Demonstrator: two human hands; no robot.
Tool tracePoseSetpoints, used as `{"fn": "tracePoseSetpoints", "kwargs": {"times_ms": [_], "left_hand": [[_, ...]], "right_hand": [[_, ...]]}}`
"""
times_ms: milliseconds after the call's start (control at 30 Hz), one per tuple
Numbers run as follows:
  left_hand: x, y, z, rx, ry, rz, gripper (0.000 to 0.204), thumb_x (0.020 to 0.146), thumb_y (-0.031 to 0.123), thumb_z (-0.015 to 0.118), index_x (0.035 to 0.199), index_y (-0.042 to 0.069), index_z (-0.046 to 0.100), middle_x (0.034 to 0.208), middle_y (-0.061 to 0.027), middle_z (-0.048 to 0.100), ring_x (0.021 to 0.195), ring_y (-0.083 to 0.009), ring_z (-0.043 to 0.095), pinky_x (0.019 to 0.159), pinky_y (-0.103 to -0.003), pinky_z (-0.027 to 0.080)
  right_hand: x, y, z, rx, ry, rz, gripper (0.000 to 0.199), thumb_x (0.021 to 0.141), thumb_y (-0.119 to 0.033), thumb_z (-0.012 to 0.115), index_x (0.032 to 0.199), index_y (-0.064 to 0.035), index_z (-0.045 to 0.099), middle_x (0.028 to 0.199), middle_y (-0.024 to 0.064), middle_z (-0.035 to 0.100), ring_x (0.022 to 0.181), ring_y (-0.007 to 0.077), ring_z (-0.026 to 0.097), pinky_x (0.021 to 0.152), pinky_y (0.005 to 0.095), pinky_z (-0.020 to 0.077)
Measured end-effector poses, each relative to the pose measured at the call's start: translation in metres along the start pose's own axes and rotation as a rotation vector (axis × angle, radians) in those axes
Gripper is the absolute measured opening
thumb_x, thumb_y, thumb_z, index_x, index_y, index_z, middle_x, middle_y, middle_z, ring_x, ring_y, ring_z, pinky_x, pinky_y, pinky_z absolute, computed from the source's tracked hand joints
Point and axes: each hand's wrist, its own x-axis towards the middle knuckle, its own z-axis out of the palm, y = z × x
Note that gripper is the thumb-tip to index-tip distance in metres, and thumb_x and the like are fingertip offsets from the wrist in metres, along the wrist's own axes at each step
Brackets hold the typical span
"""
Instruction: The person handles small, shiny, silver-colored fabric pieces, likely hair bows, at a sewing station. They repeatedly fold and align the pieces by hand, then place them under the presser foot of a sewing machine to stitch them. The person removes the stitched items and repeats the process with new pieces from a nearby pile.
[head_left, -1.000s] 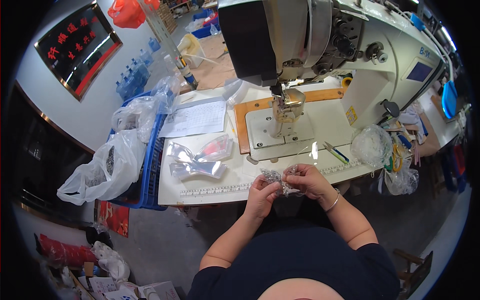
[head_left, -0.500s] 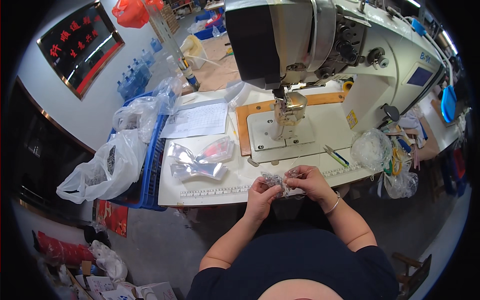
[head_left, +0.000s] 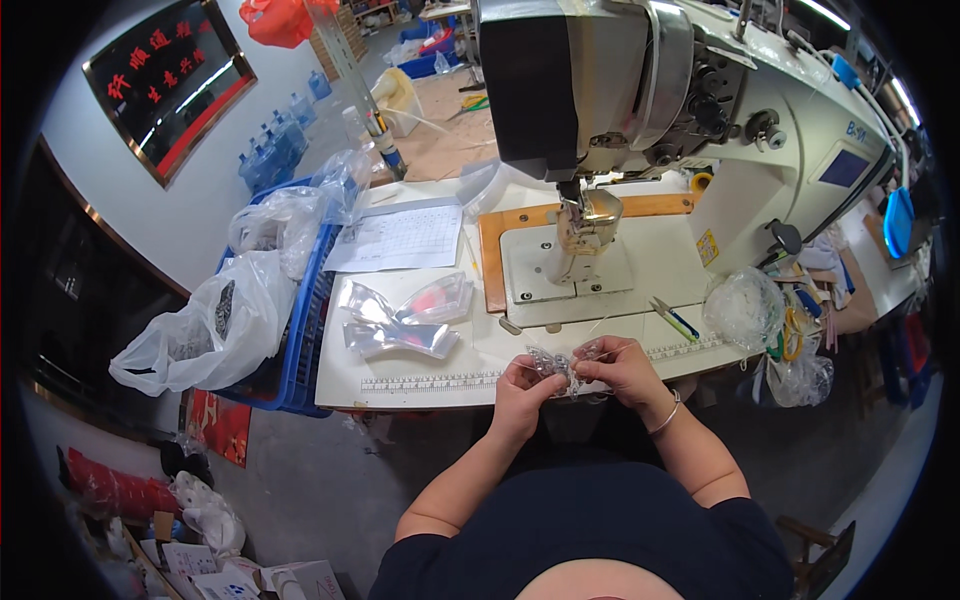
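Observation:
A small, crinkled, silvery see-through piece (head_left: 549,362) is pinched between both hands at the table's front edge; its exact kind is too small to make out. My left hand (head_left: 523,391) grips its left side, thumb on top. My right hand (head_left: 622,370), with a bangle at the wrist, closes on the right side, and thin threads trail from it. Behind the hands stands a post-bed sewing machine (head_left: 590,225). To the left lie shiny clear plastic pieces (head_left: 405,318) in a bow-like shape on the white tabletop (head_left: 480,363).
Thread snips (head_left: 674,320) lie right of the hands, by a ruler strip (head_left: 430,382). A bundle of clear plastic (head_left: 745,300) sits at the right edge. A blue crate (head_left: 310,340) with plastic bags (head_left: 215,320) stands left, beside a paper sheet (head_left: 397,238).
The view has shifted slightly. Both hands stay at the table's edge, still holding the silvery piece, with only small finger movements.

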Motion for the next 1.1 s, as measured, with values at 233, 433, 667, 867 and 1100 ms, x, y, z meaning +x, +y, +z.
{"fn": "tracePoseSetpoints", "kwargs": {"times_ms": [233,433,667,867,1100], "left_hand": [[0.003,0.021,-0.007,-0.165,0.017,-0.110,0.029,0.077,-0.002,0.061,0.101,0.008,0.050,0.094,-0.0037,0.057,0.085,-0.0160,0.058,0.071,-0.029,0.051],[0.000,0.029,-0.003,-0.290,0.004,-0.260,0.028,0.077,0.005,0.062,0.102,0.012,0.052,0.092,0.0004,0.057,0.080,-0.0118,0.056,0.064,-0.026,0.047],[-0.008,0.034,0.009,-0.243,-0.056,-0.354,0.026,0.078,0.007,0.062,0.102,0.013,0.053,0.092,0.0010,0.057,0.081,-0.0113,0.057,0.063,-0.025,0.048],[-0.011,0.030,0.006,-0.286,-0.077,-0.396,0.024,0.079,0.007,0.061,0.101,0.011,0.052,0.091,-0.0006,0.058,0.080,-0.0126,0.059,0.065,-0.026,0.050],[-0.009,0.016,-0.004,-0.328,-0.084,-0.474,0.024,0.081,0.007,0.059,0.103,0.009,0.050,0.089,-0.0023,0.059,0.077,-0.0133,0.060,0.064,-0.024,0.051]], "right_hand": [[0.002,-0.012,-0.019,0.352,0.192,-0.116,0.046,0.083,-0.013,0.061,0.123,0.0019,0.043,0.109,0.0077,0.055,0.088,0.0134,0.058,0.075,0.0253,0.0470],[-0.009,-0.012,-0.025,-1.196,0.339,-1.175,0.068,0.065,-0.020,0.074,0.126,-0.0145,0.044,0.126,0.0095,0.043,0.121,0.0275,0.036,0.099,0.0481,0.0276],[-0.019,-0.061,0.008,-1.250,-0.224,-0.999,0.043,0.062,-0.027,0.077,0.103,-0.0235,0.063,0.116,-0.0019,0.054,0.117,0.0249,0.042,0.103,0.0495,0.0202],[-0.009,-0.048,0.006,-1.269,-0.265,-1.172,0.031,0.065,-0.013,0.068,0.096,-0.0172,0.065,0.094,-0.0004,0.059,0.093,0.0199,0.055,0.093,0.0442,0.0368],[-0.011,-0.046,0.008,-1.307,-0.389,-1.214,0.027,0.065,-0.010,0.064,0.091,-0.0068,0.063,0.091,0.0059,0.059,0.084,0.0233,0.057,0.071,0.0320,0.0492]]}}
